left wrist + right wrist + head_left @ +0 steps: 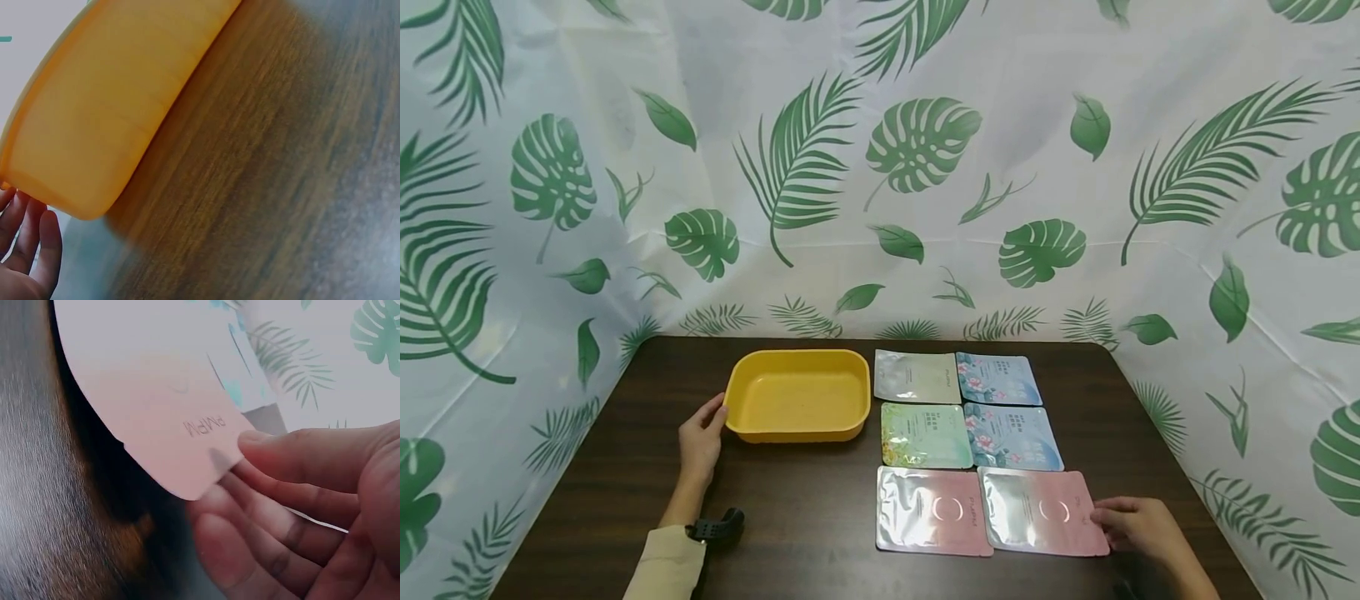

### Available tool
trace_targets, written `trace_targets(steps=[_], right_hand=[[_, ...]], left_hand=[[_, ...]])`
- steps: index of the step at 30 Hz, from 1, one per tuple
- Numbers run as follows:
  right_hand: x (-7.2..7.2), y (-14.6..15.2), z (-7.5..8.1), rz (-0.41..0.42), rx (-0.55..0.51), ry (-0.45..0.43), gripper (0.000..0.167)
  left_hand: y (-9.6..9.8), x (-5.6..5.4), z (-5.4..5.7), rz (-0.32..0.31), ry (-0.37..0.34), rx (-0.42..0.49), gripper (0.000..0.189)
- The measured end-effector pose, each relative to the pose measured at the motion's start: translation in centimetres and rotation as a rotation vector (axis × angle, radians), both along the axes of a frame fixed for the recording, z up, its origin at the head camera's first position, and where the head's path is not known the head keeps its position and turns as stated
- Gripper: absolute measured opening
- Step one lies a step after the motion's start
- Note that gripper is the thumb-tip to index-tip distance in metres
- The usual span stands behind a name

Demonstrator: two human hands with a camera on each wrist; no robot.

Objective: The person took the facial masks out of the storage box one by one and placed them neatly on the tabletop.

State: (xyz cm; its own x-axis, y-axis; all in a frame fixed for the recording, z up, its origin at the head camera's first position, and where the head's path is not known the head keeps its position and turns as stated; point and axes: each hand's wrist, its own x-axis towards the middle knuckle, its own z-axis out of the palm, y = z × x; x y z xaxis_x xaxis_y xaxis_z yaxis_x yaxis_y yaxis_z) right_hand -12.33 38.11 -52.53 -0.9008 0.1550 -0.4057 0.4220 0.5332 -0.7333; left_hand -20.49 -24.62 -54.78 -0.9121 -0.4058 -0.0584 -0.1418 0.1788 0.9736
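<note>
In the head view my left hand (700, 442) holds the left end of a yellow plastic basin (797, 437), fingertips at its rim. The left wrist view shows several fingers (28, 237) against the basin's outer wall (106, 112); the thumb's exact place cannot be told. My right hand (1138, 529) pinches the right edge of a pink and silver sachet (1041, 512), at the front right of the sachets. Up close, the thumb (294, 456) lies on the pink end of this sachet (181, 450) with fingers beneath it. The sachet is tilted in that view.
Another pink sachet (932, 512) lies left of the held one. Behind them are a green sachet (925, 437), a silvery cream sachet (916, 377) and two blue floral ones (1011, 437). The dark wood table (805, 525) meets a leaf-print curtain (820, 292) at the back.
</note>
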Motion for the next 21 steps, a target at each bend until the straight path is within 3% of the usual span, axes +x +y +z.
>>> trace_targets(steps=[5,12,17,21], right_hand=[[0.0,0.0,0.0,0.034,0.034,-0.020,0.029],[-1.0,0.4,0.9,0.051,0.092,0.004,0.044],[-2.7,-0.1,2.4,0.076,0.123,0.052,0.049],[-4.2,-1.1,3.3,0.075,0.135,0.101,0.051]], left_hand=[[-0.4,0.3,0.3,-0.006,-0.017,-0.012,0.046],[-0.5,0.6,0.4,0.012,-0.031,-0.008,0.049],[-0.5,0.4,0.9,0.046,0.044,-0.018,0.048],[-0.5,0.1,1.3,0.054,0.092,-0.112,0.045]])
